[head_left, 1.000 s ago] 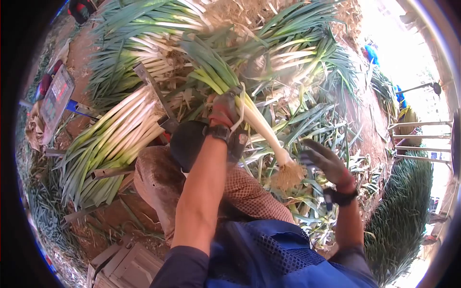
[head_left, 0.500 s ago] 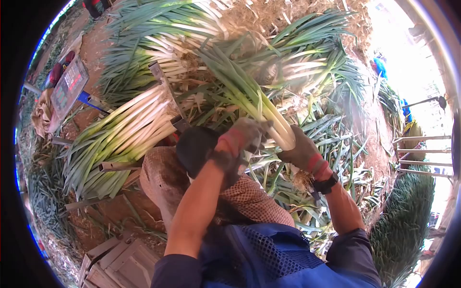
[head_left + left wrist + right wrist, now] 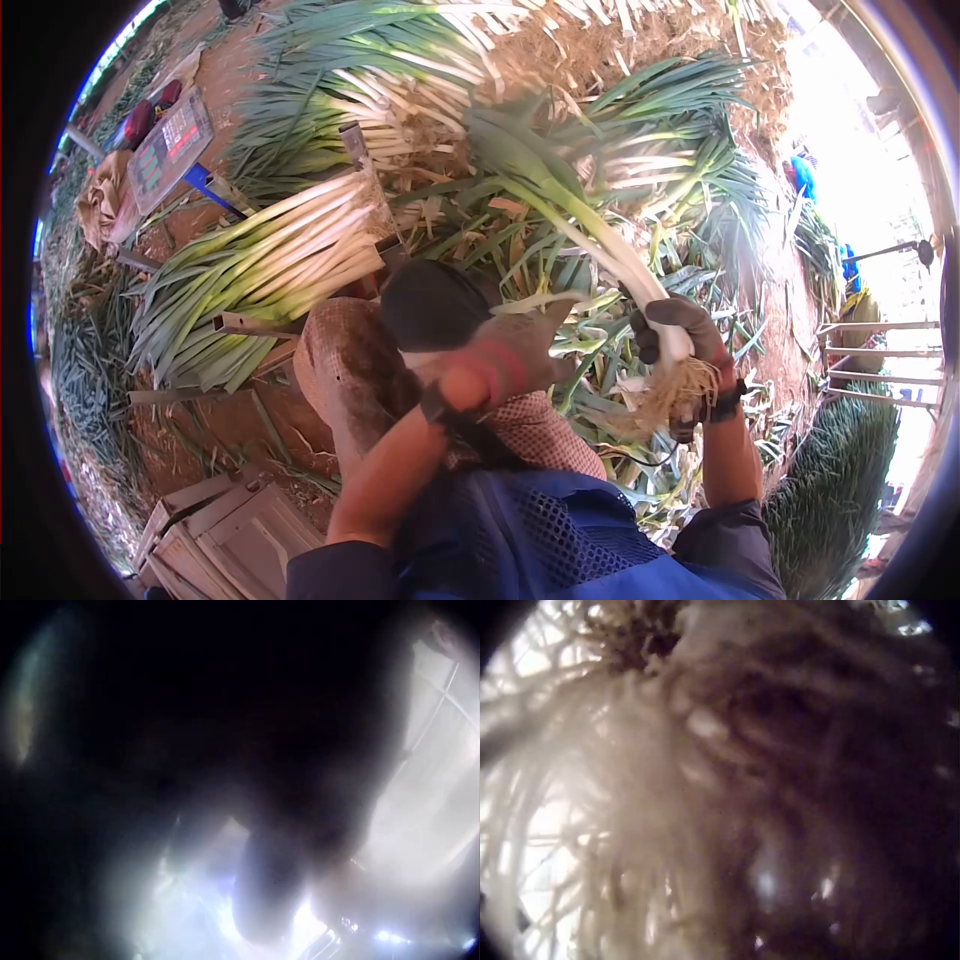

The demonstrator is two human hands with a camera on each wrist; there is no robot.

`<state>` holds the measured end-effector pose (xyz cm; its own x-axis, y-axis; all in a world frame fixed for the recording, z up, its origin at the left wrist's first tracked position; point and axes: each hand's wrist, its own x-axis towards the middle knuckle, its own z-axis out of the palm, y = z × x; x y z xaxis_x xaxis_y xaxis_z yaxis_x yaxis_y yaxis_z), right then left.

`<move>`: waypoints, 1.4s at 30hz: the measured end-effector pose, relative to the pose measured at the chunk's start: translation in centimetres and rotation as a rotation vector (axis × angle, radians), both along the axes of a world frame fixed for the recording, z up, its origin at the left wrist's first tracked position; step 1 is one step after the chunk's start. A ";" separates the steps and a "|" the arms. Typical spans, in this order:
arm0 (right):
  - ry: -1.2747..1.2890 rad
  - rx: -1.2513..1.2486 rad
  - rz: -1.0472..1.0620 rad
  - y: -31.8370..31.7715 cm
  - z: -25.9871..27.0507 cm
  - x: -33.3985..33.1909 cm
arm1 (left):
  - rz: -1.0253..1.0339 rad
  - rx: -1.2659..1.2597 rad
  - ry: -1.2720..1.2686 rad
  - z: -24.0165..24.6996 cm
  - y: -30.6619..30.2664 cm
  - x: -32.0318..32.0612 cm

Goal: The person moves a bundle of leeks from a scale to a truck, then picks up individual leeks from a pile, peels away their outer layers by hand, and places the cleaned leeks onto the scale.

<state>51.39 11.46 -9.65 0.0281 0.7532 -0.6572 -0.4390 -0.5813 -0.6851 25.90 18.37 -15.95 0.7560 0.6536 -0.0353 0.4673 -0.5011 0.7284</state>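
Note:
My gloved right hand grips a leek by its white base, just above the roots. The leek slants up and left to its green leaves. In the right wrist view, pale roots fill much of the picture, blurred. Lower and to the left, my gloved left hand is blurred above my knee, apart from the leek. A pale leaf strip shows at its upper edge; whether the fingers hold it cannot be told. The left wrist view is mostly dark.
Trimmed leeks lie on a metal frame at left, near a scale display. More leeks are piled behind. Loose leaves cover the ground. A plastic crate stands lower left.
The left hand went from gripping the leek to its lower part, then away down and left. The right hand, empty at first, took the leek near its base and moved it right.

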 end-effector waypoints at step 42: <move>-0.753 0.303 0.422 -15.5 6.9 -6.8 | 0.163 -1.047 -1.395 -10.7 7.0 4.2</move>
